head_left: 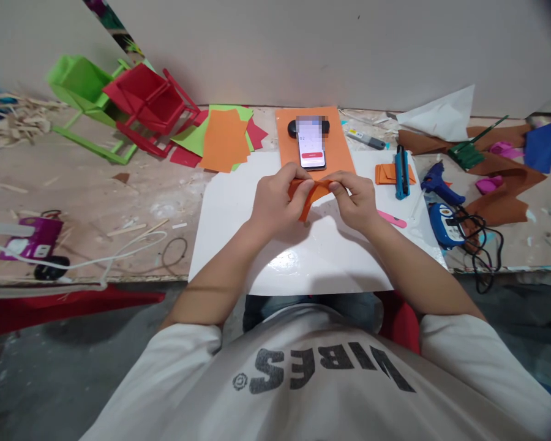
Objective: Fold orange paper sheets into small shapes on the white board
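A small folded piece of orange paper (308, 195) is held between both hands just above a glossy white board (239, 245) on the workbench. My left hand (275, 202) pinches its left side with fingers curled. My right hand (356, 199) pinches its right side the same way. Just beyond the hands, a phone (311, 144) with a lit screen rests on a larger orange sheet (284, 131).
Red (153, 101) and green (85, 92) miniature chairs stand at the back left beside a stack of coloured sheets (223, 138). To the right lie a blue cutter (401, 171), a blue glue gun (438, 184), a tangle of black cable (482, 245) and brown paper scraps (505, 177). A purple device with white cable (37, 239) sits left.
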A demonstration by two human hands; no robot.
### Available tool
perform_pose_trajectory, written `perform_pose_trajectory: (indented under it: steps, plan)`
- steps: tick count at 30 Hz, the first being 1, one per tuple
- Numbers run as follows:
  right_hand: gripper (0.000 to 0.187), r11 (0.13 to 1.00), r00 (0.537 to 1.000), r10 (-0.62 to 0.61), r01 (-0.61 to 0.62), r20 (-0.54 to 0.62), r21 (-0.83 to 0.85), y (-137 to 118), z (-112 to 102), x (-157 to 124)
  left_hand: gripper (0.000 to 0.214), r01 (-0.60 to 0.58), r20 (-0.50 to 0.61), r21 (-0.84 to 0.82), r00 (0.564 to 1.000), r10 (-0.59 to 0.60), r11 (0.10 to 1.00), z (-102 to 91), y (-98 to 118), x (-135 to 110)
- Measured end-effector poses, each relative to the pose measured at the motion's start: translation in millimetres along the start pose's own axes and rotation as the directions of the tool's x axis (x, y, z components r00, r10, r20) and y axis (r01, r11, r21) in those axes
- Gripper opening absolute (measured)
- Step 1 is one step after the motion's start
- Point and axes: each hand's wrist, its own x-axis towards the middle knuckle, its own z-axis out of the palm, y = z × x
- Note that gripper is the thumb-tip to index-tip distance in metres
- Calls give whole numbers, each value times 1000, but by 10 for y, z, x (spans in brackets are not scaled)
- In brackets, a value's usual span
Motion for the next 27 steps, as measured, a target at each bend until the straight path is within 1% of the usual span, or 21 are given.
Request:
perform_pose_trajectory:
  steps: [3, 6, 9, 11, 14, 18, 20, 23, 27]
  plan:
    - [45, 999, 999, -44, 44, -26, -24, 23, 1, 0, 22, 71, 34, -53, 997, -69, 996, -21, 41, 29]
    - [46, 997, 997, -66, 65, -27, -27, 39, -1, 6, 20, 180, 95, -98, 981, -171, 979, -35, 86, 60]
    - [44, 998, 998, -58, 58, -15, 1, 47, -3, 7, 19, 272, 158, -144, 956, -249, 952, -41, 115, 87]
    - [43, 999, 999, -41, 42, -10, 30, 51, -2, 4, 17, 304, 177, -159, 945, -276, 939, -45, 127, 100]
    - [42, 997, 1000, -22, 22, 0, 75, 56, 4, 0, 11, 295, 175, -176, 948, -265, 939, -59, 138, 108]
    - [46, 996, 1000, 9, -10, 5, 94, 48, 17, 12, 17, 244, 221, -164, 953, -205, 956, -71, 127, 93]
    - [47, 995, 999, 33, -31, -26, 91, 37, 23, 26, 17, 221, 236, -137, 954, -185, 966, -63, 105, 79]
    - [48, 993, 994, 63, -54, -87, 102, 25, 29, 45, 17, 174, 228, -128, 963, -142, 976, -40, 71, 60]
    - [55, 986, 986, 130, -118, -100, 120, 38, 39, 45, 17, 152, 208, -118, 970, -125, 981, -22, 60, 45]
